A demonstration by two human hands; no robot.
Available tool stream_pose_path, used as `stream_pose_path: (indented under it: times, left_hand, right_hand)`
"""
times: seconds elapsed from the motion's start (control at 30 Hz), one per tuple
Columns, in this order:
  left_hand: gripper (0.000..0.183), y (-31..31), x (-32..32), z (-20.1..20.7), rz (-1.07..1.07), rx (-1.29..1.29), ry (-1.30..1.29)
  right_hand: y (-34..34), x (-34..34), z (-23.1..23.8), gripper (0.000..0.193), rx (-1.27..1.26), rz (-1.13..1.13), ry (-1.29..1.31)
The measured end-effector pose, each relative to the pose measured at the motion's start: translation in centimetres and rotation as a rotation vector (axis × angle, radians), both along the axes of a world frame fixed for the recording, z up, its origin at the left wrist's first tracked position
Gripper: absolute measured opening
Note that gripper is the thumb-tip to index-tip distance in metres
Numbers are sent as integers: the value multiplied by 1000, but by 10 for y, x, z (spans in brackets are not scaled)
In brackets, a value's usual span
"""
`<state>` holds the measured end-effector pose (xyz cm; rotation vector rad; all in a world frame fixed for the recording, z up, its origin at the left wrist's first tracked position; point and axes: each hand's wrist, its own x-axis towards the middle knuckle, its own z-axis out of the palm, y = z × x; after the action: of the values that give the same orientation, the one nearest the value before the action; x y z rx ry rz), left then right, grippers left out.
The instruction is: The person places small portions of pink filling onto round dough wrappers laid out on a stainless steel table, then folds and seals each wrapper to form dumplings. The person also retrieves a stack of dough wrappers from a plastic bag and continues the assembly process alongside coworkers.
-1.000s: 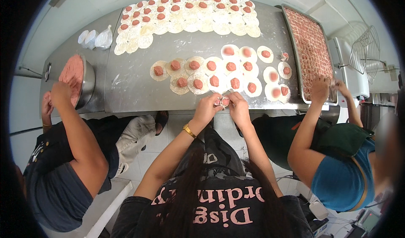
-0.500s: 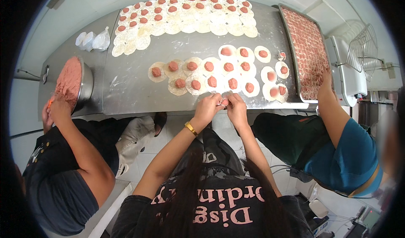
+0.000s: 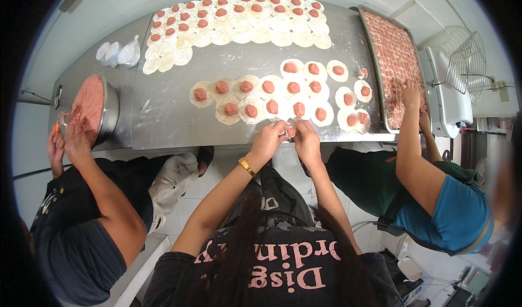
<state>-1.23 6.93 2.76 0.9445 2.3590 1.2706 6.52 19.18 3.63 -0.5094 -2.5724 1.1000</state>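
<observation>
White plastic bag [image 3: 129, 53], gathered top, on bench [image 3: 168, 114], left | two white rounded objects [image 3: 112, 54] just beside it | right: white boxy appliance [image 3: 458, 104], wire rack [image 3: 466, 62] near it | pale tiled floor [image 3: 225, 164] below

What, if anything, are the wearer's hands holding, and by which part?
A dumpling, by its sides: left hand at its left, right hand at its right. The exact grip is too small to make out.

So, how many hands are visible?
6: the person's left hand and right hand on a wrapper; a co-worker's hands by the bowl; another's hands at the tray, one partly hidden.
</observation>
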Motion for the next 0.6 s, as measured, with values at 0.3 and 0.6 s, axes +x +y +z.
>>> stream_pose_path:
  times: [0.3, 0.6]
  left_hand:
    - [26, 3, -2, -2, -9, 22, 16]
    - [24, -1, -7, -3, -25, 88, -66]
  right_hand:
    - [7, 1, 8, 43, 16, 113, -101]
    - [7, -3, 7, 38, 127, 229, -95]
